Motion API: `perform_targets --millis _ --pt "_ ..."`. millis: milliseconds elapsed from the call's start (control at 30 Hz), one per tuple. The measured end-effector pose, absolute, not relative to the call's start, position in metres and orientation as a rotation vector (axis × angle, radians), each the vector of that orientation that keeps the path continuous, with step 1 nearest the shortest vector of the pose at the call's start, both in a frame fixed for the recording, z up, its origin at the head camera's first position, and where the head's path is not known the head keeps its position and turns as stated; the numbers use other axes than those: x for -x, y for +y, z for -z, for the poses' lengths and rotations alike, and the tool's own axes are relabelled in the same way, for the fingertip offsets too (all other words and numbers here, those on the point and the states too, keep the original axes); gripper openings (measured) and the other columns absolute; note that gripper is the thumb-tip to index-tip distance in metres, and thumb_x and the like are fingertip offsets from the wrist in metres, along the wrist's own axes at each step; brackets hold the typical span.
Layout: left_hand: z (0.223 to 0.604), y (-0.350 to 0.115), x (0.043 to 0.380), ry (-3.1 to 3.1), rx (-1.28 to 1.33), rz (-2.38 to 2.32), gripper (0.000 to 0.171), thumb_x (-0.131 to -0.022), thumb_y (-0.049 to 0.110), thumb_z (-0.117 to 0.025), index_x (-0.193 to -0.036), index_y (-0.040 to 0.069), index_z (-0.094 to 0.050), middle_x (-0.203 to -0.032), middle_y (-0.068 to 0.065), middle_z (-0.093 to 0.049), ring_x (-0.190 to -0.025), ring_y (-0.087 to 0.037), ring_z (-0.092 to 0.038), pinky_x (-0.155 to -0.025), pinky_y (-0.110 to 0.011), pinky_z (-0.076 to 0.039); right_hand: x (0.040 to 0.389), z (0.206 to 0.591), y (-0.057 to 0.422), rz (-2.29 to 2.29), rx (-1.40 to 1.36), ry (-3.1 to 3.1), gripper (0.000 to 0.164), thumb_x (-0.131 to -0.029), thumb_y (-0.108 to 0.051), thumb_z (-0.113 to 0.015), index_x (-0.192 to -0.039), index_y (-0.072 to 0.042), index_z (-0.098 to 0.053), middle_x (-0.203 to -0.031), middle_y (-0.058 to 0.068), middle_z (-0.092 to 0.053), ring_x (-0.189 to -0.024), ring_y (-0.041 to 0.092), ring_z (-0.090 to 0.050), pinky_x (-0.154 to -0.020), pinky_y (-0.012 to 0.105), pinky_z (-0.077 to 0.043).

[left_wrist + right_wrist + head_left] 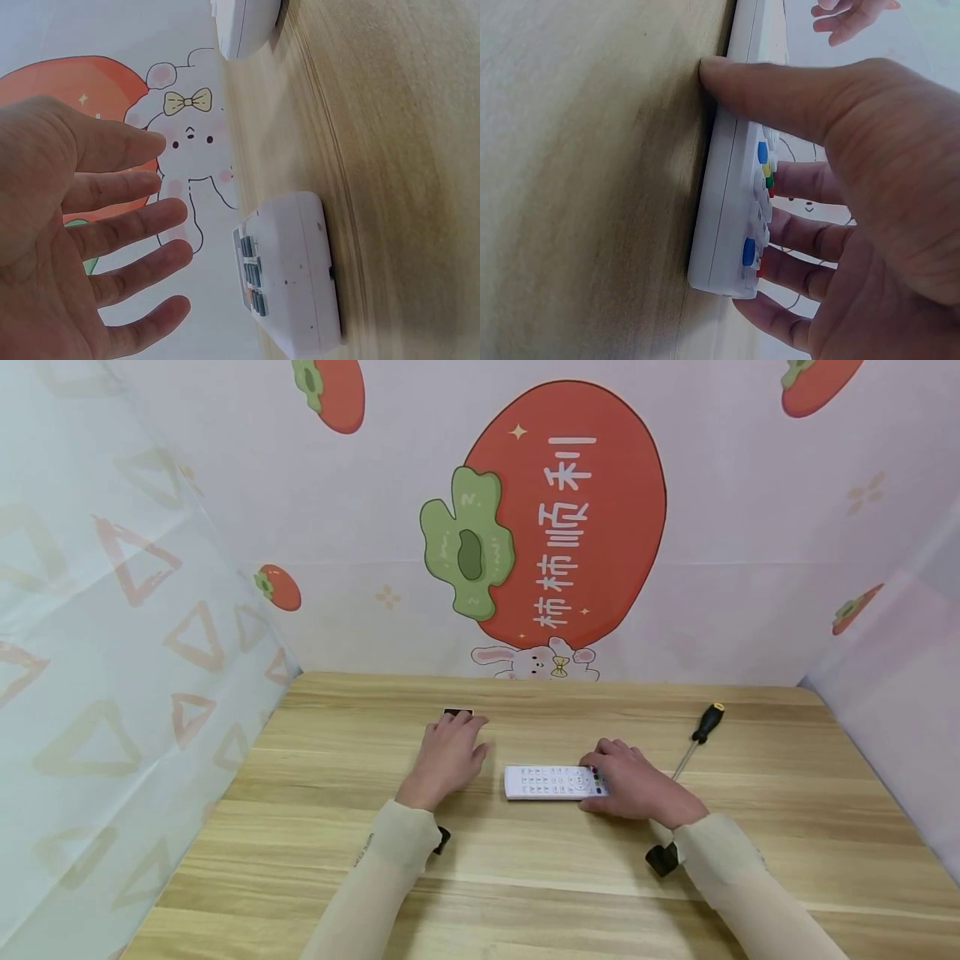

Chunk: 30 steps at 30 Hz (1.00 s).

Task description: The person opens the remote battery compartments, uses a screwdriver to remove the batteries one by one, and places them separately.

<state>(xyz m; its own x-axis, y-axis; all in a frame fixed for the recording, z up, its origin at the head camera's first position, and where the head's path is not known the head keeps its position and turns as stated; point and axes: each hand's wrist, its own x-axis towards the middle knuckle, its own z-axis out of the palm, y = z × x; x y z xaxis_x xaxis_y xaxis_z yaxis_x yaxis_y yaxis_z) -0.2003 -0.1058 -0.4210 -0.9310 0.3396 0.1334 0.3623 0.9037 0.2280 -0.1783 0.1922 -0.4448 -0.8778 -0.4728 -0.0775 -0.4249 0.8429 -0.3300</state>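
Observation:
A white remote control (pixel 551 782) with rows of buttons lies crosswise on the wooden table. My right hand (pixel 633 779) grips its right end, thumb along the near long side and fingers at the far side; coloured buttons show beside the fingers in the right wrist view. My left hand (pixel 448 756) is held over a small white device (pixel 289 270) with dark keys, its fingers spread and slightly bent, holding nothing. From the head, only the device's dark far end (pixel 458 712) shows past the fingers. The remote's end (pixel 244 26) also appears in the left wrist view.
A screwdriver (pixel 708 722) with a black handle lies on the right, its shaft running behind my right hand. The wood-grain table (pixel 525 893) meets a printed cloth backdrop (pixel 712 610) at its far edge, with another cloth along the left side.

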Motion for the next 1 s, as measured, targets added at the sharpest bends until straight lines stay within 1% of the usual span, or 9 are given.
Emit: perform_targets --millis 133,500,767,1000 --pt "0.4216 -0.1062 0.2001 -2.966 0.557 0.394 0.038 -0.099 0.023 -0.068 -0.134 0.011 -0.064 -0.131 -0.010 -0.062 -0.120 -0.036 -0.054 -0.096 -0.057 -0.044 0.1786 0.4444 0.1912 0.442 0.704 2.864 0.051 -0.081 -0.038 -0.087 -0.120 -0.010 -0.070 -0.107 0.001 -0.056 -0.095 0.020 -0.048 -0.086 0.044 -0.041" --pt "0.4218 -0.1060 0.2000 -2.950 0.559 0.405 0.037 -0.098 0.021 -0.068 -0.133 0.010 -0.065 -0.129 -0.011 -0.062 -0.118 -0.037 -0.055 -0.095 -0.057 -0.045 0.1815 0.4440 0.1909 0.461 0.687 2.860 0.052 -0.079 -0.039 -0.088 -0.118 -0.009 -0.069 -0.105 0.002 -0.055 -0.094 0.021 -0.048 -0.084 0.042 -0.040" --pt "0.4206 -0.1049 0.1985 -2.970 0.549 0.413 0.038 -0.099 0.022 -0.067 -0.134 0.010 -0.064 -0.130 -0.012 -0.062 -0.119 -0.037 -0.054 -0.097 -0.056 -0.044 0.1840 0.4415 0.1921 0.551 0.686 2.847 0.051 -0.082 -0.033 -0.087 -0.119 -0.004 -0.067 -0.105 0.004 -0.053 -0.094 0.021 -0.048 -0.083 0.039 -0.045" --pt "0.4207 -0.1040 0.1983 -2.971 0.556 0.416 0.037 -0.099 0.022 -0.068 -0.134 0.011 -0.065 -0.129 -0.012 -0.062 -0.117 -0.036 -0.054 -0.094 -0.055 -0.045 0.1883 0.4387 0.1952 0.577 0.707 2.871 0.051 -0.082 -0.031 -0.087 -0.118 -0.002 -0.066 -0.105 0.004 -0.052 -0.094 0.020 -0.050 -0.083 0.038 -0.047"
